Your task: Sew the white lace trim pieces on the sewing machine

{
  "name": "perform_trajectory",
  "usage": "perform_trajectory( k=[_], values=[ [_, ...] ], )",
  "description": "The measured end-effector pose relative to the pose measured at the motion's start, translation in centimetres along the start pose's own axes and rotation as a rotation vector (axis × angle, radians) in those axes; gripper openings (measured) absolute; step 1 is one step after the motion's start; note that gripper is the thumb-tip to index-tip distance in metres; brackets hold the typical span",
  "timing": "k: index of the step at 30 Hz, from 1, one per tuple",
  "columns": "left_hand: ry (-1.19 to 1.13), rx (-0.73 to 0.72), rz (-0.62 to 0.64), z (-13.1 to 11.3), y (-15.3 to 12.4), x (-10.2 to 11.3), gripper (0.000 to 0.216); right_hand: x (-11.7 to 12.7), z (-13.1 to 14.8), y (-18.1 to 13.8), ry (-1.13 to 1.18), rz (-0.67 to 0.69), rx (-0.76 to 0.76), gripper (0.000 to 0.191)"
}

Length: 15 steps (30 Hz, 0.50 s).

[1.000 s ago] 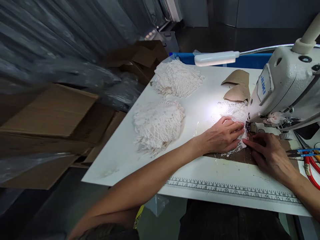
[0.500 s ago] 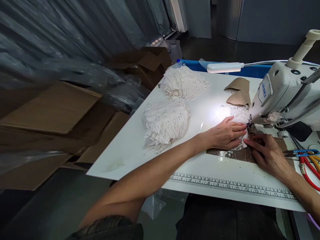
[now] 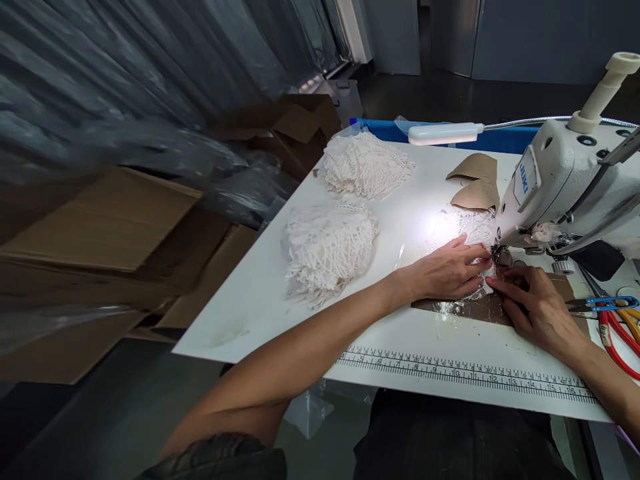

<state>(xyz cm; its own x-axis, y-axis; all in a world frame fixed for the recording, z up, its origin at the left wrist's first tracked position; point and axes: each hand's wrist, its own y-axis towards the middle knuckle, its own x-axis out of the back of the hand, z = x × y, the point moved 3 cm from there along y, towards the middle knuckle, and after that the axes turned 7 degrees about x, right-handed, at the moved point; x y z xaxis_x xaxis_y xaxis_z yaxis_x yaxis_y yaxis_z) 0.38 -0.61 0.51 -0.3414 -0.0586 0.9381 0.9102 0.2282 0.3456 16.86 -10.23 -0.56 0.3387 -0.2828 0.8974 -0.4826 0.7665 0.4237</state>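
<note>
A white lace piece lies under the sewing machine's needle area. My left hand rests flat on the lace, its fingers stretched toward the presser foot. From the right, my right hand reaches in with its index fingertip on the lace's near edge. Its thumb is spread apart below, and the other fingers are bent. Beneath both hands is a brown plate set in the white table. Just behind the lace sit tan curved pieces. The needle point is too small to make out.
Two lace stacks, a near one and a far one, occupy the table's left side. A lamp hangs above. Blue thread snips and red-handled scissors lie at right. A ruler strip follows the front edge. Cardboard boxes stand left.
The view has shifted very slightly. Both hands stay at the lace in nearly the same pose, and any movement of the fabric is too small to see clearly.
</note>
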Motion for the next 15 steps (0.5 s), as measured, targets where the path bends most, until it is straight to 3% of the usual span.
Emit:
perform_trajectory(
  k=[6,11,15],
  values=[
    [0.040,0.023,0.040,-0.11,-0.20,-0.20,0.034,0.25,0.11,0.22,-0.004,-0.006,0.017,0.035],
    [0.099,0.005,-0.047,-0.36,-0.03,0.08,0.031,0.36,-0.08,0.27,0.030,-0.007,0.017,0.033],
    [0.141,0.004,-0.039,-0.59,0.23,0.21,0.032,0.30,-0.31,0.20,0.045,-0.003,0.019,0.034]
  ],
)
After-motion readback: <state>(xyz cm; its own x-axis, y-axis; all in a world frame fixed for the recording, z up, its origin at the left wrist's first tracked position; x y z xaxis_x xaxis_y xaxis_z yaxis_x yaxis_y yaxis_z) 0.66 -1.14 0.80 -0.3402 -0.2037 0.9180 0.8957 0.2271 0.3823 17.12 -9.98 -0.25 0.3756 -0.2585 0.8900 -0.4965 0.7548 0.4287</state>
